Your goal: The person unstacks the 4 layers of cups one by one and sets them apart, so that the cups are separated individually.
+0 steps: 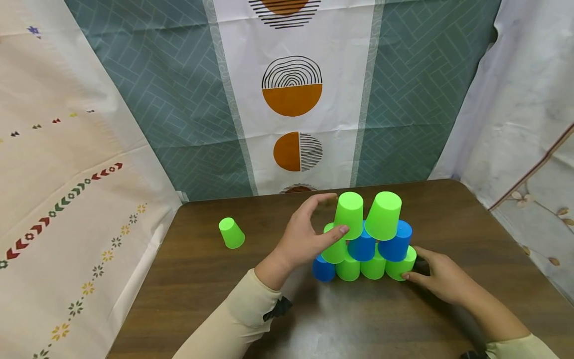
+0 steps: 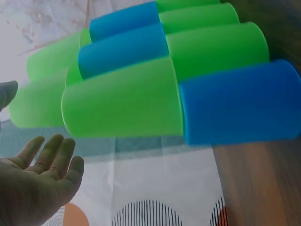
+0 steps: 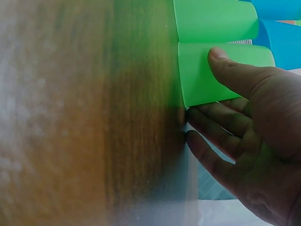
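Note:
Upside-down green and blue cups form a stepped stack right of the table's middle. Along the bottom row are a blue cup [image 1: 324, 269] at the left and several green ones. Above them sit a green cup [image 1: 333, 252] and two blue cups [image 1: 361, 249]. Two green cups, the left one [image 1: 349, 214] and a slightly tilted right one [image 1: 384, 215], top it. My left hand [image 1: 307, 229] is spread beside the upper left cup; in the left wrist view its fingers stand apart from it. My right hand [image 1: 441, 276] holds the bottom right green cup [image 3: 200, 70], thumb in front, fingers behind.
A single green cup [image 1: 231, 233] stands upside down on the wooden table [image 1: 193, 299], left of the stack. Patterned cloths [image 1: 179, 99] hang behind the table and along both sides.

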Tool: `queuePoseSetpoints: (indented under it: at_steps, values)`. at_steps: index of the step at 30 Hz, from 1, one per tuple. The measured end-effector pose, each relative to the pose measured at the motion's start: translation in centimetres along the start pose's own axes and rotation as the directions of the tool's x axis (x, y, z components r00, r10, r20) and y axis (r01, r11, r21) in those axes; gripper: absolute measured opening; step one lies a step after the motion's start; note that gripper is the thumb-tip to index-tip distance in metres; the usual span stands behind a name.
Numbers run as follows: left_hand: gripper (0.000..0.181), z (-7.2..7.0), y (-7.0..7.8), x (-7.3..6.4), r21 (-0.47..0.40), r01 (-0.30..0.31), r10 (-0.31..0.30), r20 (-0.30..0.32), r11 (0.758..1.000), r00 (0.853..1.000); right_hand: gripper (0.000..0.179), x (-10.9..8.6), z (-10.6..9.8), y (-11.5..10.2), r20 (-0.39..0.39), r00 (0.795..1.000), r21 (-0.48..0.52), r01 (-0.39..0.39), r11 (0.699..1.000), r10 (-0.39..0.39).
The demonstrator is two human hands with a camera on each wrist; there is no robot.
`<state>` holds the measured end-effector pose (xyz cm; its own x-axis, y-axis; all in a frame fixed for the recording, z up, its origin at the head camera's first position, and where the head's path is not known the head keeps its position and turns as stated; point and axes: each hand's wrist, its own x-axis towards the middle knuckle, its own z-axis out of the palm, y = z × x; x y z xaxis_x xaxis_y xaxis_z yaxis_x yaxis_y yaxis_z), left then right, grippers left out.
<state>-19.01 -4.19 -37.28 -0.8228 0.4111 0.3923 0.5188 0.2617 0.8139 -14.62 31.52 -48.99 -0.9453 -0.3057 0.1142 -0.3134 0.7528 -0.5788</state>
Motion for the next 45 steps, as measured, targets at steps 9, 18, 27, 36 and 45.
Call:
queuePoseSetpoints:
  at_steps: [9, 18, 27, 36, 45]
  values:
    - [0.066, 1.3, 0.5, 0.7, 0.001, 0.015, -0.015, -0.008, 1.0, 1.0, 0.07, 0.1, 0.0, -0.3, 0.012, 1.0, -0.001, -0.02, 1.0, 0.02]
    - [0.057, 1.5, 0.6, 0.8, -0.036, 0.043, -0.044, -0.036, 0.998, 0.998, 0.069, 0.3, 0.0, -0.6, 0.012, 1.0, -0.008, -0.02, 1.0, 0.02]
    - [0.053, 0.7, 0.8, 0.4, -0.055, -0.002, -0.002, -0.08, 0.998, 0.997, 0.068, 0.3, 0.0, -0.7, 0.005, 1.0, -0.005, -0.004, 1.0, 0.004]
    - [0.05, -2.8, -0.7, -0.6, -0.08, -0.044, 0.03, -0.169, 0.996, 0.985, 0.067, 0.0, 0.0, -0.4, -0.006, 1.0, -0.003, 0.008, 1.0, -0.008]
    - [0.05, -7.2, -3.1, -3.1, -0.049, 0.05, -0.062, -0.277, 0.998, 0.959, 0.068, -0.1, -0.1, -0.6, -0.005, 1.0, -0.02, 0.005, 1.0, -0.006]
